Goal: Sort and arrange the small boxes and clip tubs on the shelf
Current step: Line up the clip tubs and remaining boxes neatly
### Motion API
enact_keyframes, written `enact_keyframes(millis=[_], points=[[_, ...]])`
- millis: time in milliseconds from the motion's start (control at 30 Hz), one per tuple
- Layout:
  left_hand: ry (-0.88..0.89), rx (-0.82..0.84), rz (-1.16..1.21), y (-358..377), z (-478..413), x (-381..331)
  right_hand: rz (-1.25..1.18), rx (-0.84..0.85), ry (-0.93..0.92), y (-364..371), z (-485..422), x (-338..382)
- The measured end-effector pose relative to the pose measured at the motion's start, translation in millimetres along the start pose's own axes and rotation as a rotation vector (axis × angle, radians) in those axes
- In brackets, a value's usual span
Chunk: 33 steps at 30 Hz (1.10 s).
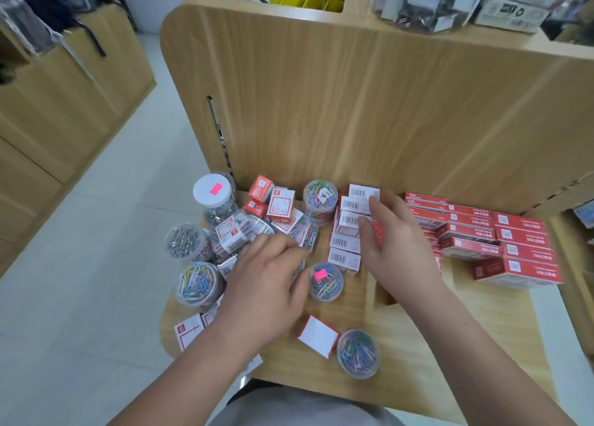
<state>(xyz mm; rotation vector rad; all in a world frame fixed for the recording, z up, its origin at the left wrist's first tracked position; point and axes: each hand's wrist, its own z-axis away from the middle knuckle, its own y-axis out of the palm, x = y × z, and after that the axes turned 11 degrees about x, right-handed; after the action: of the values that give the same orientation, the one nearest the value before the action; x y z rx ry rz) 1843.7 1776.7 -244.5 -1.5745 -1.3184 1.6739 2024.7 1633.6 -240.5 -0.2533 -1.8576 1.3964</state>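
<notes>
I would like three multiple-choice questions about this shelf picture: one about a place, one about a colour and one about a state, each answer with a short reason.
1. What does the right hand touch?
A. the floor
B. the column of white barcode boxes
C. the upper shelf

2. What colour is the sticker on the lid of the tall jar?
A. green
B. pink
C. blue

3. How are the right hand's fingers?
A. straight
B. closed in a fist
C. curled round a tub

Answers:
1 B: its fingertips lie on the barcode faces.
2 B: the label is bright pink against the white lid.
3 A: the fingers are stretched out and hold nothing.
</notes>
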Motion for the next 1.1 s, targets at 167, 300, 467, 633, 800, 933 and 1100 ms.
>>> enact_keyframes(millis=[167,300,467,633,800,933,1100], points=[[0.013,0.034,-0.003,7,-32,-9,-0.206,0.070,0.005,-3,-7,5],[0.001,0.076,-0.034,11,-47,-9,-0.217,0.096,0.019,-1,-5,3],[-0.003,0.118,-0.027,16,-55,-5,-0.260,0.105,0.000,-3,-4,5],[-0.014,0.159,-0.021,25,-62,-2,-0.421,0.075,0.063,-15,21,16],[0.004,0.183,0.007,26,-61,-4,-0.575,0.120,0.130,3,30,25],[0.010,0.205,0.011,25,-65,-4,-0.595,0.095,0.128,6,28,23],[0.017,0.198,0.005,23,-61,-2,-0.592,0.128,0.103,6,30,20]])
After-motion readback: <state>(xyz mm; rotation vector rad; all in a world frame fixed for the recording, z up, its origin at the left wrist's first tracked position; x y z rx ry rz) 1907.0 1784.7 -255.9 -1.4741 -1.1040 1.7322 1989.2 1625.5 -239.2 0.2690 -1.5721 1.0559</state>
